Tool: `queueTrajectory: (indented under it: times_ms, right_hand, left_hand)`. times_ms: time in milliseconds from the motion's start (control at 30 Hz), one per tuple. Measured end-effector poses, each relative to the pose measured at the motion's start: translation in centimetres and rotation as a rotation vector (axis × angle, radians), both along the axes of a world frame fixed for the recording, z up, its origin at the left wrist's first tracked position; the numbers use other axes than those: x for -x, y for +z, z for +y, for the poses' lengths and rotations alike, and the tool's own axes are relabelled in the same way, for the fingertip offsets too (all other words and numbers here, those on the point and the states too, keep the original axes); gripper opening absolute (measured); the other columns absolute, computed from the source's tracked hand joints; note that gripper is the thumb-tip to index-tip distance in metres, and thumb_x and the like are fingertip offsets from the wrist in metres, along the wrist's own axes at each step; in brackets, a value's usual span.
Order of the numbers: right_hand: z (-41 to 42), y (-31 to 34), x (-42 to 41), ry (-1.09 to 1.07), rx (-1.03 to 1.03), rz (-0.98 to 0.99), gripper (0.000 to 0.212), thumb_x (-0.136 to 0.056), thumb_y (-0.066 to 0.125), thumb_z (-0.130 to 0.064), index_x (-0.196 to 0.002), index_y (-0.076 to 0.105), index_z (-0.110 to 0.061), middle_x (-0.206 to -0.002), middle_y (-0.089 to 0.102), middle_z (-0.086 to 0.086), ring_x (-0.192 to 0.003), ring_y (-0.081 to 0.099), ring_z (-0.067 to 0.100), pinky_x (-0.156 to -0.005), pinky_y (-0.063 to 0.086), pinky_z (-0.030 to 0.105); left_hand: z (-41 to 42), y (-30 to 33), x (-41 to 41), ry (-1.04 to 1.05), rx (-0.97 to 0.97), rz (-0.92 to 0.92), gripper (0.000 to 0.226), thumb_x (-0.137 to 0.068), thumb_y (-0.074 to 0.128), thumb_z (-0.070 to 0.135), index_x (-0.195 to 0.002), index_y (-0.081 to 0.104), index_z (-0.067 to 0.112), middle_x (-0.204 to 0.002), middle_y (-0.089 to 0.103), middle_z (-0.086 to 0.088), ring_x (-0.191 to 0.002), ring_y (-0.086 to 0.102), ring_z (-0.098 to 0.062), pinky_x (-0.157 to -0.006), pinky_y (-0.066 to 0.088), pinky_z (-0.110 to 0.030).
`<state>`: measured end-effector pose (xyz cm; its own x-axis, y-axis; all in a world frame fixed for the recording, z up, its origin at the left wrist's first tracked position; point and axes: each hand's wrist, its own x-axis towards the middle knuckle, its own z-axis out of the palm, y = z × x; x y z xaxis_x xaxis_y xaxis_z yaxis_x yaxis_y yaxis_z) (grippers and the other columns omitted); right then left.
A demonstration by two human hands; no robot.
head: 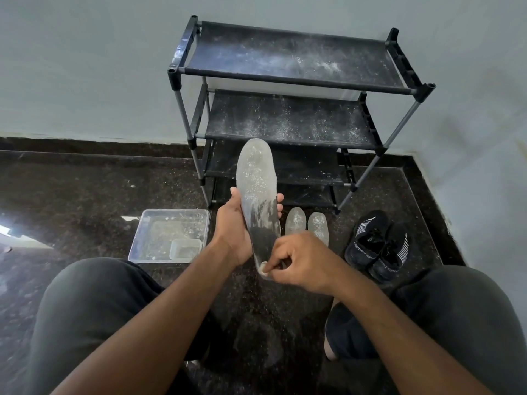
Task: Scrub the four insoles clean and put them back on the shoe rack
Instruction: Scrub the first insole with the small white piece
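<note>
My left hand (231, 226) grips a long dusty grey insole (256, 189) from behind, toe end pointing up toward the rack. The lower half of that insole looks darker than the powdery upper half. My right hand (299, 260) pinches a small whitish pad or cloth (263, 269) against the insole's heel end. Two more powder-covered insoles (308, 225) lie side by side on the floor just beyond my right hand. The black shoe rack (288, 78) stands against the wall, its shelves speckled with white dust.
A clear plastic tray (171, 235) with a smaller container inside sits on the dark stone floor to the left. A pair of black sneakers (376, 246) rests to the right of the insoles. My knees frame the bottom of the view.
</note>
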<state>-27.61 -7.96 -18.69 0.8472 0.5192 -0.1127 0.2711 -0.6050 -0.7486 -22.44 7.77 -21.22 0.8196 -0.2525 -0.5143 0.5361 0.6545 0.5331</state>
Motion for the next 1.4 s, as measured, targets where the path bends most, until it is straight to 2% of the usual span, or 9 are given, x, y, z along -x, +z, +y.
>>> queueTrajectory:
  times_ms: [133, 300, 400, 567, 733, 933, 1033, 1200, 1400]
  right_hand:
    - [0.3, 0.6, -0.3, -0.127, -0.155, -0.063, 0.007, -0.083, 0.080, -0.017, -0.090, 0.081, -0.015, -0.083, 0.071, -0.009, -0.071, 0.065, 0.005, -0.062, 0.048, 0.018]
    - [-0.7, 0.4, -0.1, 0.030, 0.232, 0.130, 0.007, -0.084, 0.076, -0.018, -0.090, 0.077, -0.016, -0.081, 0.067, -0.009, -0.069, 0.065, 0.009, -0.061, 0.052, 0.023]
    - [-2.2, 1.2, -0.7, -0.192, 0.020, -0.028, 0.008, -0.086, 0.078, -0.024, -0.090, 0.079, -0.017, -0.080, 0.067, -0.009, -0.067, 0.060, 0.004, -0.060, 0.047, 0.017]
    - [-1.1, -0.2, -1.2, -0.257, 0.069, -0.239, 0.019, -0.093, 0.069, -0.027, -0.107, 0.077, -0.017, -0.098, 0.069, -0.006, -0.100, 0.063, 0.007, -0.093, 0.053, 0.028]
    - [-1.5, 0.5, -0.9, -0.179, -0.121, -0.029, 0.016, -0.090, 0.074, -0.032, -0.096, 0.081, -0.019, -0.082, 0.071, -0.007, -0.075, 0.066, 0.009, -0.084, 0.056, 0.030]
    - [-0.3, -0.5, -1.2, -0.323, 0.060, -0.269, 0.019, -0.097, 0.064, -0.029, -0.101, 0.078, -0.017, -0.086, 0.061, -0.009, -0.083, 0.055, 0.006, -0.075, 0.050, 0.028]
    - [0.6, -0.4, -0.5, -0.251, -0.056, -0.186, 0.012, -0.091, 0.071, -0.021, -0.098, 0.079, -0.016, -0.088, 0.066, -0.008, -0.081, 0.060, 0.006, -0.074, 0.053, 0.026]
    - [-0.7, 0.0, -1.8, -0.438, -0.073, -0.343, 0.017, -0.091, 0.073, -0.023, -0.106, 0.078, -0.018, -0.085, 0.065, -0.010, -0.082, 0.059, 0.006, -0.071, 0.052, 0.025]
    - [0.3, -0.1, -1.0, -0.319, 0.036, -0.432, 0.020, -0.097, 0.063, -0.026, -0.111, 0.076, -0.017, -0.089, 0.056, -0.010, -0.090, 0.050, 0.004, -0.077, 0.048, 0.020]
  left_hand:
    - [-0.3, 0.3, -0.1, -0.001, 0.025, -0.011, 0.083, -0.107, 0.023, 0.064, -0.136, 0.060, -0.004, -0.115, 0.072, -0.022, -0.088, 0.068, -0.028, -0.093, 0.053, -0.043]
    - [0.0, 0.1, 0.0, 0.036, -0.027, -0.030, 0.081, -0.108, 0.020, 0.063, -0.130, 0.065, 0.000, -0.115, 0.073, -0.022, -0.092, 0.067, -0.028, -0.101, 0.050, -0.046]
    - [0.0, -0.1, 0.3, -0.019, -0.072, -0.035, 0.080, -0.107, 0.022, 0.064, -0.136, 0.062, 0.001, -0.117, 0.072, -0.023, -0.093, 0.069, -0.029, -0.095, 0.056, -0.048]
    - [-1.5, 0.5, 1.6, -0.107, -0.128, -0.020, 0.069, -0.110, 0.026, 0.054, -0.123, 0.070, 0.002, -0.123, 0.072, -0.026, -0.101, 0.075, -0.033, -0.095, 0.058, -0.048]
    - [-1.4, -0.1, 1.4, -0.051, -0.071, -0.009, 0.060, -0.108, 0.029, 0.038, -0.130, 0.067, -0.003, -0.127, 0.066, -0.032, -0.108, 0.069, -0.038, -0.102, 0.056, -0.051]
    - [-1.9, -0.2, 1.7, -0.106, -0.191, -0.041, 0.058, -0.106, 0.026, 0.030, -0.111, 0.070, -0.007, -0.095, 0.072, -0.020, -0.083, 0.072, -0.028, -0.082, 0.061, -0.042]
    - [-2.0, -0.4, 1.7, -0.081, -0.176, -0.045, 0.057, -0.104, 0.028, 0.026, -0.129, 0.061, -0.014, -0.113, 0.065, -0.028, -0.103, 0.065, -0.036, -0.105, 0.053, -0.049]
    - [-2.0, -0.3, 1.9, -0.166, -0.153, -0.060, 0.058, -0.105, 0.026, 0.029, -0.122, 0.068, -0.007, -0.092, 0.072, -0.019, -0.079, 0.072, -0.026, -0.071, 0.061, -0.039]
    - [-2.8, -0.3, 2.4, -0.228, -0.222, -0.107, 0.051, -0.102, 0.028, 0.025, -0.118, 0.067, -0.004, -0.097, 0.069, -0.018, -0.089, 0.071, -0.025, -0.079, 0.060, -0.036]
